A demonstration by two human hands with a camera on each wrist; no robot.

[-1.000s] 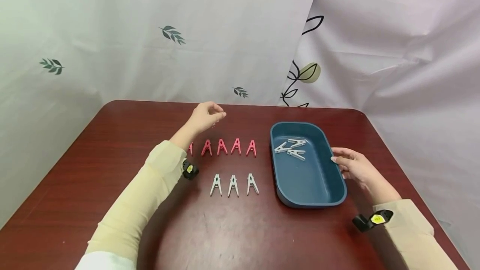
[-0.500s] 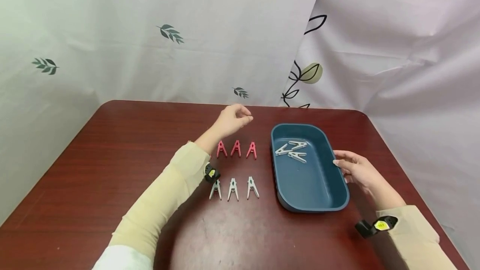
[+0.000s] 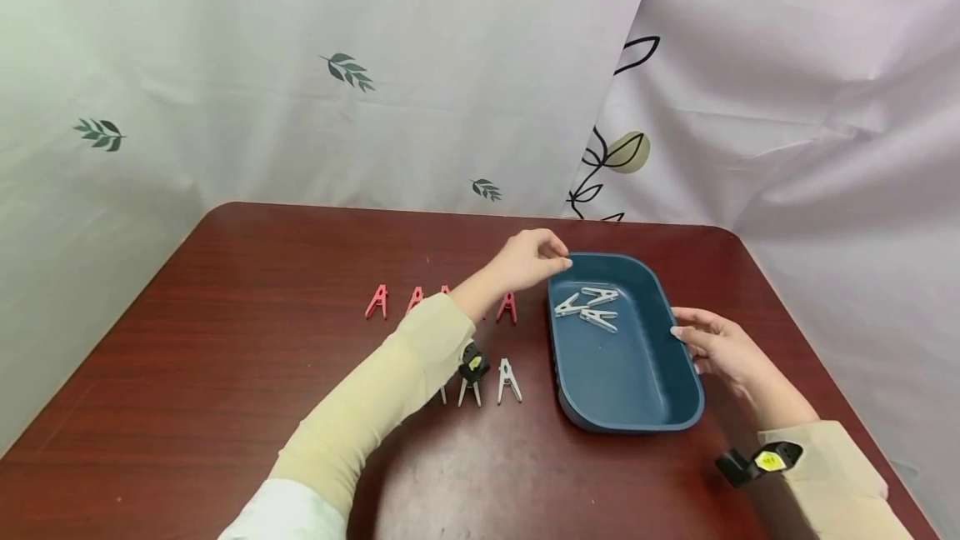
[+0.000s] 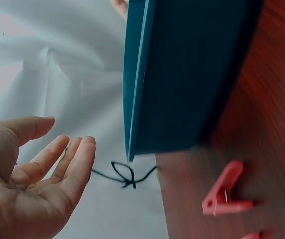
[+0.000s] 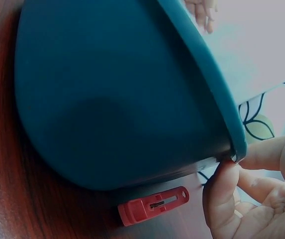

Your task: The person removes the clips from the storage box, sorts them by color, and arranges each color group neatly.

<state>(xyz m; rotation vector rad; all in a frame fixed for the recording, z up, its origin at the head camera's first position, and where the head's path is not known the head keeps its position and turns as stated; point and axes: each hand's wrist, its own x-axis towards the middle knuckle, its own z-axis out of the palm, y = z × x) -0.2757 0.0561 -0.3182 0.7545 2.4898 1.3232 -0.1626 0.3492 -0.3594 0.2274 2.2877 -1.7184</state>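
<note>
Red clothespins [image 3: 382,293]: a row on the table [image 3: 225,315], partly behind the left sleeve [image 3: 390,382]; loose white clothespins [image 3: 506,369] in front. Left hand [image 3: 531,259]: fingers relaxed, at the tray's far-left corner. Blue tray [image 3: 622,390]: between the hands, three white clothespins [image 3: 589,316] inside, far left. Right hand [image 3: 723,350]: pinching its right rim. Left wrist view: left hand apart from the tray. Right wrist view only: red clip [image 5: 154,205] beside its outer wall.

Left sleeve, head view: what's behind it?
Past the left sleeve show parts of red clothespins and the tip of a white clothespin. Their covered parts, and anything else on the table behind it, can't be seen.
</note>
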